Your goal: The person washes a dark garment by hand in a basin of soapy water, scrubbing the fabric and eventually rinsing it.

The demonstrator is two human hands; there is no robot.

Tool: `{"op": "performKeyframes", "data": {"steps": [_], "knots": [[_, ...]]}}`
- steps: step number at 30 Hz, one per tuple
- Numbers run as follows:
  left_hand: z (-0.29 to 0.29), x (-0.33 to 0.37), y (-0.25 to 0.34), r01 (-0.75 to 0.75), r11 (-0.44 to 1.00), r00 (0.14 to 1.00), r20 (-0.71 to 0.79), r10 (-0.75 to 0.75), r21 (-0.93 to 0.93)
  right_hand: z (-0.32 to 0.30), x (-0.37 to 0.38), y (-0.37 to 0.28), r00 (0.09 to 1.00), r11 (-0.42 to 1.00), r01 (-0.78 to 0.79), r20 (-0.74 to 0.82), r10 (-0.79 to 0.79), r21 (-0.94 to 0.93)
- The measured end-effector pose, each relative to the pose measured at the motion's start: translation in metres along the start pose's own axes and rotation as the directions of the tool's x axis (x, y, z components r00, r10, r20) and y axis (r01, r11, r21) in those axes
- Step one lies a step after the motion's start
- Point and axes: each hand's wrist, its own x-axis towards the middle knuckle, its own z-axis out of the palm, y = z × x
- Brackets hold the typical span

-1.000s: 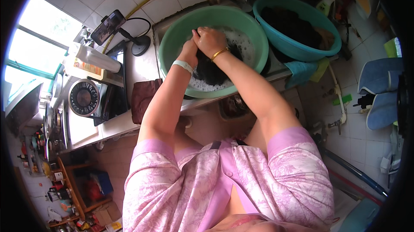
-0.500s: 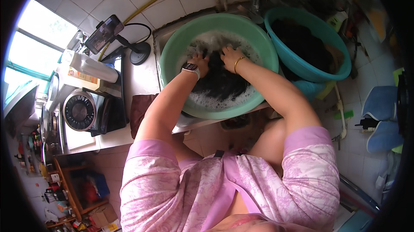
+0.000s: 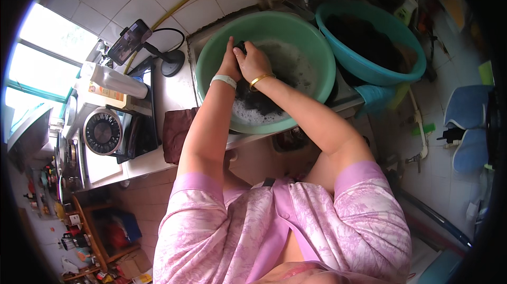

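Observation:
A wide green basin (image 3: 320, 91) holds sudsy grey water. Black cloth (image 3: 259, 100) lies soaked in it, partly under the surface. Toward the basin's left side, my left hand (image 3: 229, 65) and my right hand (image 3: 255, 62) are brought together. A dark wad of the cloth shows between them at the top, pinched between the two palms and fingers. My left wrist wears a watch on a pale band, my right a gold bangle. Most of my left palm is hidden behind the right hand.
A turquoise tub (image 3: 377, 73) heaped with dark cloth stands to the right. On the left counter are a phone on a stand (image 3: 132, 41), a stove burner (image 3: 103, 131), a white bottle (image 3: 120, 81) and a brown cloth (image 3: 178, 133). Blue slippers (image 3: 467, 107) hang on the right wall.
Both hands have risen from the water and come together toward the left, now gripping black cloth between them. Before, they were apart, pressing down on the cloth in the suds.

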Motion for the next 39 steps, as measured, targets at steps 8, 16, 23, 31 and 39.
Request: {"op": "performKeyframes", "data": {"steps": [8,16,23,31,39], "knots": [[0.014,-0.028,0.002,0.014,0.988,0.999,-0.039,-0.02,-0.155,-0.02,-0.035,-0.019,0.948,0.945,0.267,-0.128,-0.293,-0.188],[0.003,-0.032,-0.024,-0.011,0.989,0.952,-0.301,0.055,0.146,-0.032,0.0,0.01,0.959,0.854,0.285,0.115,-0.261,-0.436],[-0.009,-0.062,-0.003,0.004,-0.251,0.969,0.058,0.24,0.968,-0.095,0.032,0.049,0.82,0.613,0.176,0.459,0.342,-0.77],[-0.006,-0.05,-0.036,-0.07,-0.555,0.997,0.067,-0.026,0.829,-0.086,0.024,0.079,0.577,0.279,0.443,0.509,0.638,-0.852],[0.002,-0.088,0.08,-0.283,-0.225,0.795,0.359,0.489,0.932,-0.127,0.057,0.024,0.914,0.861,0.172,0.403,0.041,-0.478]]}}
